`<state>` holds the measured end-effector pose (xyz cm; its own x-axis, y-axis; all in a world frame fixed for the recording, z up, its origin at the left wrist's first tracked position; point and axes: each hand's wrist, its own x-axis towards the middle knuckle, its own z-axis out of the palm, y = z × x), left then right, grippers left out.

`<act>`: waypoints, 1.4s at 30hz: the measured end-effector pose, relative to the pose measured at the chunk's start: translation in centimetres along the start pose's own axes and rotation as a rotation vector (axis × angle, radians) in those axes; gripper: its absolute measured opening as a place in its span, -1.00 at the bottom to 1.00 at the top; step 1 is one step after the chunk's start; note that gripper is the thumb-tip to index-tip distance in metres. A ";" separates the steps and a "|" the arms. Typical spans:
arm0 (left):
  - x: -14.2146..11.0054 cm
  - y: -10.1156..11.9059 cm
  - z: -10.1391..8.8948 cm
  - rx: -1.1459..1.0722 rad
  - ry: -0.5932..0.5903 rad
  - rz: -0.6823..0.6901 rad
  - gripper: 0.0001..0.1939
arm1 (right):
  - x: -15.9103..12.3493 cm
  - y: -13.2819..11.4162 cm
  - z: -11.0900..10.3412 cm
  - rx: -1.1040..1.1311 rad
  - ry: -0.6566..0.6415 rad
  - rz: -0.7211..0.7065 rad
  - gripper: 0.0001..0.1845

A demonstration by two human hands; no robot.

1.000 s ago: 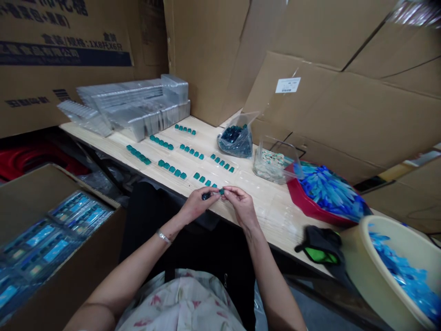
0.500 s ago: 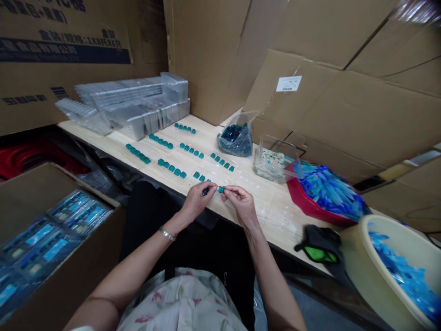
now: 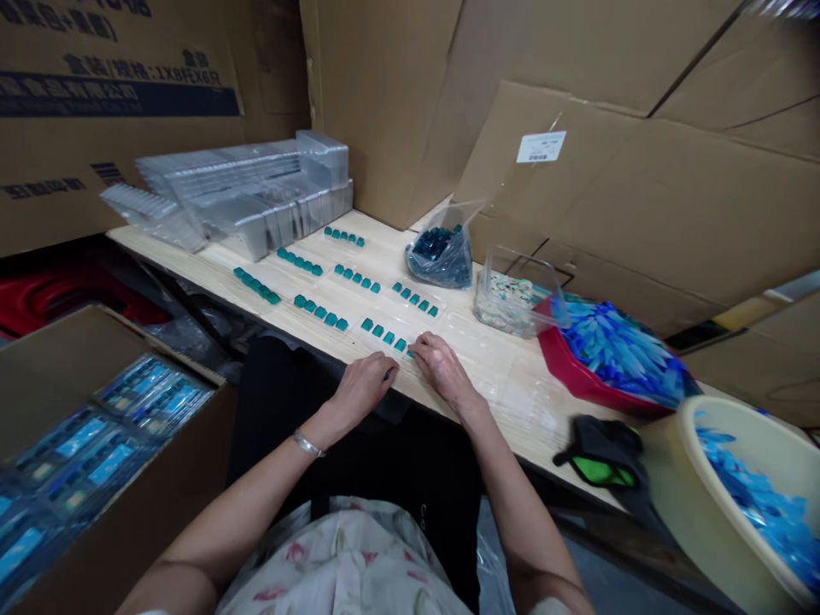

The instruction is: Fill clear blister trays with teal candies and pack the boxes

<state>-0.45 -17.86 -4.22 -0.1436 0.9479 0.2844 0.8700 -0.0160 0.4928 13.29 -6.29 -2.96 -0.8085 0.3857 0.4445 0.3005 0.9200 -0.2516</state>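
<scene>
My right hand pinches a small teal block at the near end of a short row of teal blocks in a clear tray. Close by on the left, my left hand is curled closed at the table's front edge. A small dark piece shows between its thumb and fingers, too little visible to name exactly. Further back and left, more rows of teal blocks lie in clear trays on the wooden table.
Stacked clear plastic trays stand at the back left. A bag of dark teal blocks, a clear tub, a red basin and a cream bucket with blue packets line the right. A carton of packed sets is left.
My right hand has lowered the teal block to the end of the near row. My left hand has drawn slightly back and left, away from it.
</scene>
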 end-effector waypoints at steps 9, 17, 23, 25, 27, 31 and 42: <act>1.2 0.0 -1.0 -0.885 0.086 -0.303 -0.71 | -0.1 -0.1 -0.2 0.019 -0.017 0.014 -0.78; 2.8 1.0 -0.9 -1.615 0.045 -0.468 -0.55 | -0.1 -3.1 -1.7 0.460 0.296 0.145 -0.85; 3.5 2.5 0.1 -1.516 0.025 -0.394 -0.52 | 0.2 -3.1 -0.6 0.547 0.335 0.227 -0.88; 3.6 2.7 0.1 -1.520 0.000 -0.395 -0.52 | 0.1 -2.5 -0.6 0.703 0.343 0.347 -0.87; 3.6 2.9 0.0 -1.529 -0.011 -0.390 -0.54 | -0.2 -2.0 -0.8 0.893 0.333 0.471 -0.83; 3.5 3.5 0.0 -1.400 0.000 -0.362 -0.58 | -1.0 -1.1 -1.0 1.133 0.368 0.576 -0.77; 3.8 4.3 1.2 -0.892 0.078 -0.298 -0.65 | -2.9 -1.6 -0.7 0.712 0.497 0.458 -0.83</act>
<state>3.29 -13.90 -2.03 -0.3608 0.9289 0.0834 0.1148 -0.0445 0.9924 15.54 -8.81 -3.23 -0.3358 0.8305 0.4444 0.0252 0.4796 -0.8772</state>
